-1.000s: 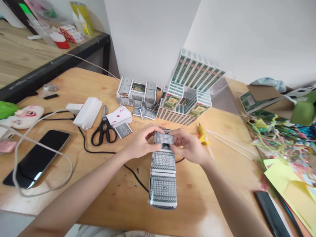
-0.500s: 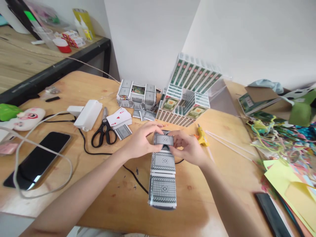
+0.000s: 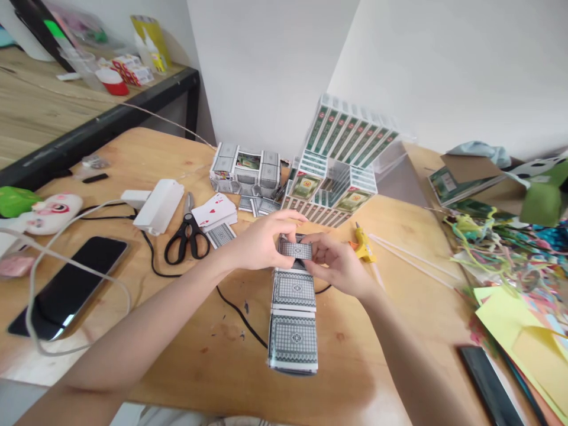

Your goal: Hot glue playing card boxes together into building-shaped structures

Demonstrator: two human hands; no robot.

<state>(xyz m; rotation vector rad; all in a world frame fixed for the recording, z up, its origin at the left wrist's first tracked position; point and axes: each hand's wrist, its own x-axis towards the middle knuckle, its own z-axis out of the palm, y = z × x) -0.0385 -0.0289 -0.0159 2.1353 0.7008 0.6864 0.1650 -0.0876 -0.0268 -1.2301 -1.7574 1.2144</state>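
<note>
A playing card (image 3: 296, 251), its grey patterned back facing up, is pinched at its left side by my left hand (image 3: 268, 239) and at its right side by my right hand (image 3: 335, 263). It bows upward over the far end of a long block covered in playing cards (image 3: 294, 340). Fingers hide the card's edges and part of the block's far end. Beyond my left hand lie a fanned stack of playing cards (image 3: 215, 211), one face-down card (image 3: 220, 235) and black-handled scissors (image 3: 188, 234). A yellow glue gun (image 3: 364, 244) rests right of my right hand.
A card-covered structure (image 3: 245, 171) and stacked green-and-white card boxes (image 3: 339, 171) stand at the back. On the left lie a phone (image 3: 66, 287), a white power adapter (image 3: 158, 207) and cables. Craft scraps (image 3: 501, 254) crowd the right.
The card has bowed more between my hands. My left hand has shifted slightly up and right, its forefinger reaching over the card's far edge. The right hand has barely moved.
</note>
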